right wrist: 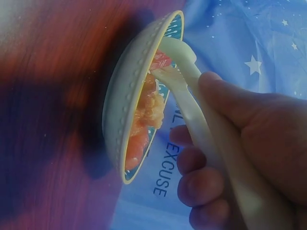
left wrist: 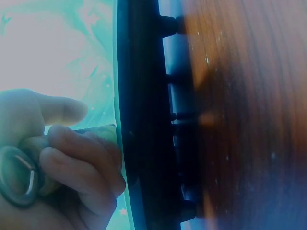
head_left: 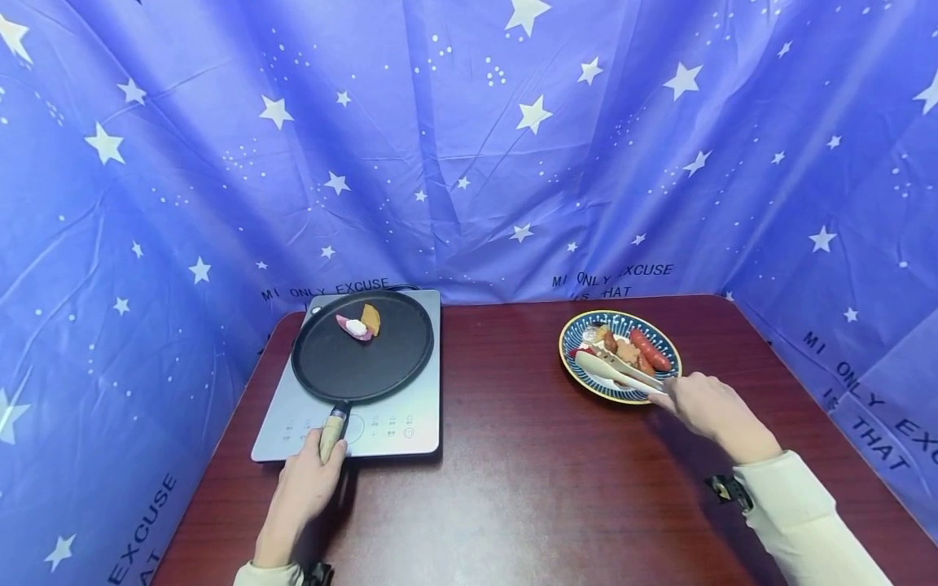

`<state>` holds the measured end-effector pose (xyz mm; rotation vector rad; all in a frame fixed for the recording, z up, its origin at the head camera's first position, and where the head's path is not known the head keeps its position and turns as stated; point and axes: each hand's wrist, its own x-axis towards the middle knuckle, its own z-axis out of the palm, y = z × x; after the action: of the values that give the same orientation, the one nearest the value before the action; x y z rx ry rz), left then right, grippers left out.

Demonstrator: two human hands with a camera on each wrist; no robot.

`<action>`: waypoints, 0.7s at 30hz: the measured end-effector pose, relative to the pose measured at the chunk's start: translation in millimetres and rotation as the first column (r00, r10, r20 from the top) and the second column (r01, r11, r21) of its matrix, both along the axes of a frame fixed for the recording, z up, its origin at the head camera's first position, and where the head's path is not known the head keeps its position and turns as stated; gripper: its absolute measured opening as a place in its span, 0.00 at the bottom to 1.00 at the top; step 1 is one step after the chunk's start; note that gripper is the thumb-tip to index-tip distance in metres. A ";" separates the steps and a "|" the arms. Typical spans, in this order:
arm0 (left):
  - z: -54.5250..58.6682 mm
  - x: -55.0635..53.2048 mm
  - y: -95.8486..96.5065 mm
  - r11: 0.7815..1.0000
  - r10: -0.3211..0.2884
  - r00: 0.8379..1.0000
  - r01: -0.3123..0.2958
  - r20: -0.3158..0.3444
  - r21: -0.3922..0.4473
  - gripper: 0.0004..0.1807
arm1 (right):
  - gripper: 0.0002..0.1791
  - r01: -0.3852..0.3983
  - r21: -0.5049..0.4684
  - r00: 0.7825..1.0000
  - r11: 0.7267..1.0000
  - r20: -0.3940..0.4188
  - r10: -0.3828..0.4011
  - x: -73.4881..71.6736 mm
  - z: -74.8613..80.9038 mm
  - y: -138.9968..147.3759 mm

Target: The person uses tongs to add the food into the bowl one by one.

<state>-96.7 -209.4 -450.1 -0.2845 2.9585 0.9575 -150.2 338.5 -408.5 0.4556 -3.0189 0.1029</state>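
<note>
1. Left grip [head_left: 311, 478] has the flat, round black pan [head_left: 361, 365] by its tan handle [head_left: 331, 437], 10 o'clock.
2. Right grip's [head_left: 709, 408] holding long cream tongs [right wrist: 225, 136], tips at the round blue-patterned plate [head_left: 619, 321], 2 o'clock.

Through the head camera I see a blue-violet curtain [head_left: 458, 212] printed with white stars [head_left: 535, 115] and dark lettering [head_left: 865, 427], hanging in folds on three sides. Within it I have a reddish-brown table [head_left: 506, 407], its glossy top catching a pale sheen [head_left: 469, 505].
</note>
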 end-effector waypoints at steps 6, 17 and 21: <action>-0.2 0.1 -1.4 1.000 0.005 1.000 -0.005 0.010 0.002 0.26 | 0.15 -0.035 -0.038 0.999 0.999 -0.020 0.035 -1.3 -3.1 3.9; 0.3 0.9 0.5 1.000 -0.002 1.000 0.002 0.008 0.006 0.27 | 0.15 0.027 -0.247 0.993 0.969 0.117 0.002 -2.6 -6.0 21.7; 0.4 -0.5 -0.3 1.000 0.003 1.000 -0.003 0.000 -0.005 0.26 | 0.17 0.078 -0.298 0.985 0.951 0.168 -0.028 -4.1 -2.2 26.1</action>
<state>-97.2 -209.7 -449.7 -0.2891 2.9612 0.9505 -154.3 364.6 -410.7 0.3512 -3.0875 0.6200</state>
